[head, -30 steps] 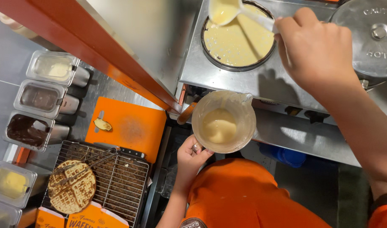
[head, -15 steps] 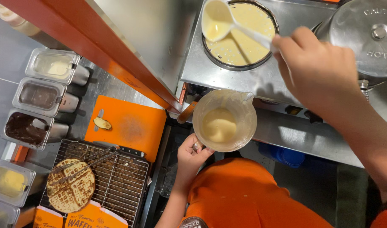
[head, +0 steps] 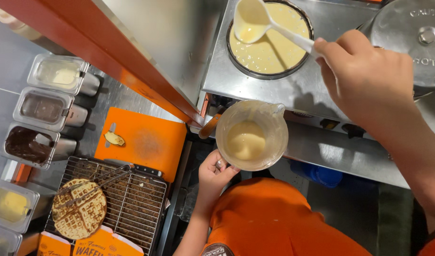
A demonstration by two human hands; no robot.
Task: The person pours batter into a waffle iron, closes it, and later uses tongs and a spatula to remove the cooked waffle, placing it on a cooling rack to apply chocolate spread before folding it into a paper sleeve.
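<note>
At the bottom of the frame, nearest the camera, the person's orange shirt fills the lower middle, and just above it the left hand has its fingers wrapped around the handle of one clear measuring jug, which holds a pool of pale batter and sits in the centre of the frame. To the lower left, one round waffle lies on a wire rack with one pair of tongs resting across it. Above the rack is one orange cutting board carrying a single small scrap. Along the left edge stand five topping tubs on the steel surface: two pale, two dark and one yellow, as far as they show. Farther up, at the upper right, the right hand has its fingers closed on the handle of one white ladle, its bowl still holding a little batter over the upper left rim of the one round waffle iron, which is filled with batter. One raised metal lid sits in the top right corner. Compared with half a second ago, the ladle stays over the same side of the iron, the batter covers the plate much as before, and the jug has not moved.
</note>
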